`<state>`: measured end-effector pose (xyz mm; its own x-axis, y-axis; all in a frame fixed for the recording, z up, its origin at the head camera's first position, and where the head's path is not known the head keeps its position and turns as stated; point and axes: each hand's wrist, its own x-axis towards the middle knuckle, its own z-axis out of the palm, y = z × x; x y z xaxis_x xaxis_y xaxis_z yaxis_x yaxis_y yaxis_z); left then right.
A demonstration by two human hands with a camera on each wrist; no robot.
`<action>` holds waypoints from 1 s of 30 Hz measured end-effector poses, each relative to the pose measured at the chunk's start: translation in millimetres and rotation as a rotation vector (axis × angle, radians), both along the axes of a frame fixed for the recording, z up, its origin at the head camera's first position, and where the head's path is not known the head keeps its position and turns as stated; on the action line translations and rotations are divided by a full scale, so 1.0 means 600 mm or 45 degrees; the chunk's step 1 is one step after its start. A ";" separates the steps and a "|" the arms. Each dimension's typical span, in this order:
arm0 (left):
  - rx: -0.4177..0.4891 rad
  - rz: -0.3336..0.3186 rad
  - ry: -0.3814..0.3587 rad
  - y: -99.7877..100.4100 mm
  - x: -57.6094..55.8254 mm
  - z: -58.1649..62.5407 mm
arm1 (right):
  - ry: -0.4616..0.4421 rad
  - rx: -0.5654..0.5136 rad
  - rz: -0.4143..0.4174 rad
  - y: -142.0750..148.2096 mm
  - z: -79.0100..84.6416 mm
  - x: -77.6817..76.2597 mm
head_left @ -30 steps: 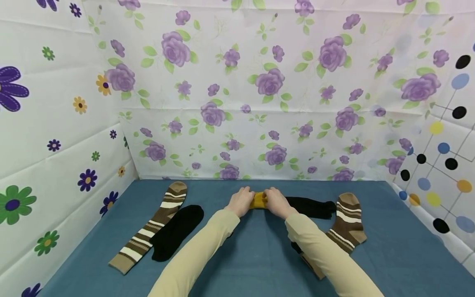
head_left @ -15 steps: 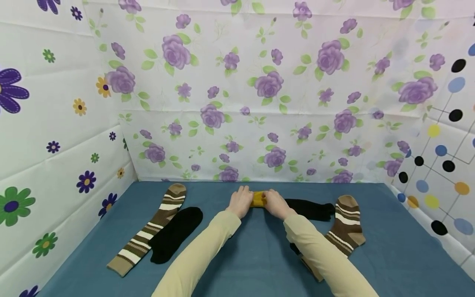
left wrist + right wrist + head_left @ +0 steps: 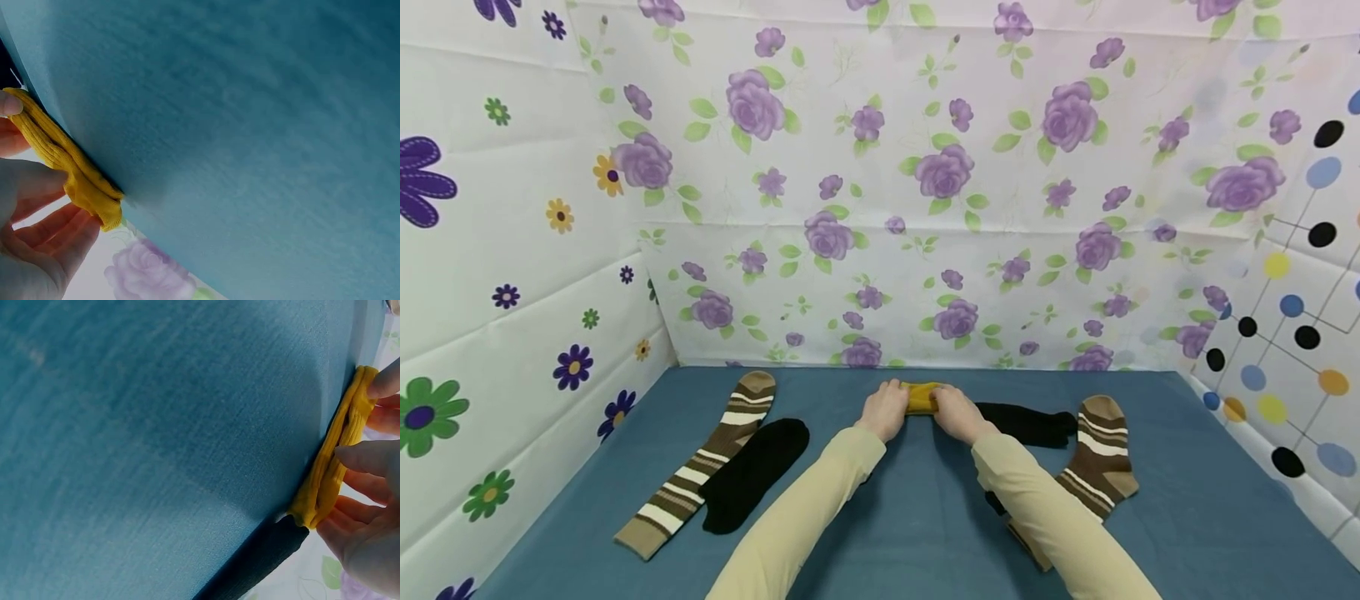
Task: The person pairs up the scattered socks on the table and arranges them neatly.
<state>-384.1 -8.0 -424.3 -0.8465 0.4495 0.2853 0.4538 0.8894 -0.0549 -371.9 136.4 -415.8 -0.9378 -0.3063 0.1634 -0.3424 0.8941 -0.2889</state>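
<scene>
A folded yellow knit item (image 3: 919,398) is held at 12 o'clock on the blue worktop (image 3: 917,517), near the far edge. Its left end is pinched between thumb and fingers by the left hand (image 3: 883,410); its right end is pinched in the same way by the right hand (image 3: 957,412).

Compared with half a second ago, the item has been shifted slightly toward 12 o'clock, and a wider strip of yellow is exposed between the hands. This is judged to be a small adjustment of the fold: the work is still centred on this piece, and neither end has been let go.

The socks around it have not been moved. At 9 o'clock, a striped sock (image 3: 700,467) is partly overlapped by a black sock (image 3: 757,475). At 2 o'clock, a second black sock (image 3: 1028,424) is laid just beside the right hand; whether the yellow item is touched by it cannot be told. At 3 o'clock, another striped sock (image 3: 1103,442) is partly hidden by the right sleeve (image 3: 1056,508).
</scene>
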 end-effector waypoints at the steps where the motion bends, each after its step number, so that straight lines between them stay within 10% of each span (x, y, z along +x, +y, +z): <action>1: 0.005 -0.001 -0.009 0.000 0.000 0.000 | 0.000 0.003 0.003 0.000 0.001 0.000; 15: 0.009 0.025 -0.118 0.000 0.003 0.002 | -0.024 0.054 0.022 -0.001 0.002 -0.002; 30: 0.019 -0.082 0.070 0.001 0.021 0.035 | 0.122 -0.244 -0.062 0.053 0.020 -0.003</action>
